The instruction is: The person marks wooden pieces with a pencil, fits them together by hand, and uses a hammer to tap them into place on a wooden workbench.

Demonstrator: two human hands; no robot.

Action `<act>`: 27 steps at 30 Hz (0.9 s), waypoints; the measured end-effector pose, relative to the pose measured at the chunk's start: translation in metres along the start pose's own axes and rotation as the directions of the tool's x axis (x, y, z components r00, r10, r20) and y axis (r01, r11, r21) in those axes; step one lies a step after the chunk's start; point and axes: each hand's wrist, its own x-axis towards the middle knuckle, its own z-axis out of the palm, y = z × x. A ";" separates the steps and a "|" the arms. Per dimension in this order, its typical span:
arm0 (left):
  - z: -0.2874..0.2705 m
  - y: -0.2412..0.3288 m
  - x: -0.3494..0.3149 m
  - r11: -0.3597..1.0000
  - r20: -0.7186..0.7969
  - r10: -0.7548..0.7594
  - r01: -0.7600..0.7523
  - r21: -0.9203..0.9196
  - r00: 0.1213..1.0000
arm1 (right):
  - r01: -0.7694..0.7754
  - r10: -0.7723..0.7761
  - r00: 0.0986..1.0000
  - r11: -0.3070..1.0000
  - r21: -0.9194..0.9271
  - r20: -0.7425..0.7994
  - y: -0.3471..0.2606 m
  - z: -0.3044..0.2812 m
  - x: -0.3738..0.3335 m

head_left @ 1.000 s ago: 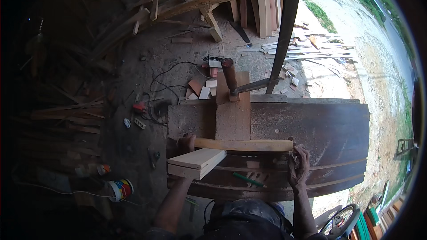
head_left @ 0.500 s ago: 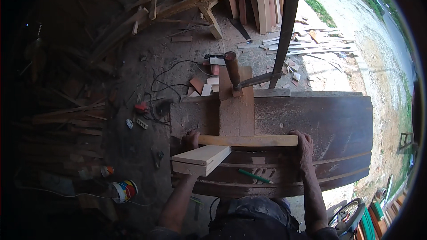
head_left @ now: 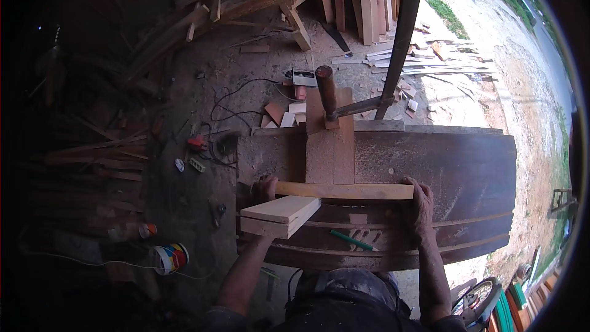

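A long, pale wooden strip (head_left: 344, 191) runs crosswise between my hands, against the near end of a dusty board (head_left: 330, 157). My left hand (head_left: 266, 188) is closed on the strip's left end, its lower part hidden behind pale stacked wood pieces (head_left: 279, 210). At the other end my right hand (head_left: 420, 204) wraps its fingers round the strip. A clamp with a round wooden handle (head_left: 324, 86) bears on the dusty board. The dark wooden workbench (head_left: 442, 160) lies beneath, and a green pencil (head_left: 351, 240) rests on its near side, between my forearms.
Beyond the bench, wood offcuts (head_left: 287, 117) and a black cable (head_left: 230, 104) lie on the floor. A dark upright post (head_left: 399, 43) rises behind it. To the left are a paint bucket (head_left: 171, 259) and piled timber (head_left: 101, 160); a wheel (head_left: 481, 298) stands at lower right.
The whole view has shifted slightly. Both hands keep their hold on the strip, with no clear movement of it along the bench.
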 end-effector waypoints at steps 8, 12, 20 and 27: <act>-0.021 0.017 0.008 0.981 0.163 -0.188 0.194 -0.020 0.969 | -0.006 0.009 0.999 0.996 -0.091 0.034 0.004 0.006 -0.011; -0.022 0.019 -0.006 0.968 0.182 -0.232 0.245 -0.054 0.956 | 0.059 -0.048 0.997 0.982 0.180 -0.065 0.010 0.002 -0.028; -0.042 0.016 -0.071 0.884 -0.066 -0.340 0.295 -0.363 0.938 | 0.321 -0.370 0.910 0.915 -0.245 -0.186 -0.116 0.003 -0.077; -0.092 0.001 -0.297 0.586 -0.446 -0.808 0.600 -0.545 0.384 | 0.641 -0.575 0.707 0.767 -0.030 0.413 -0.253 0.159 -0.127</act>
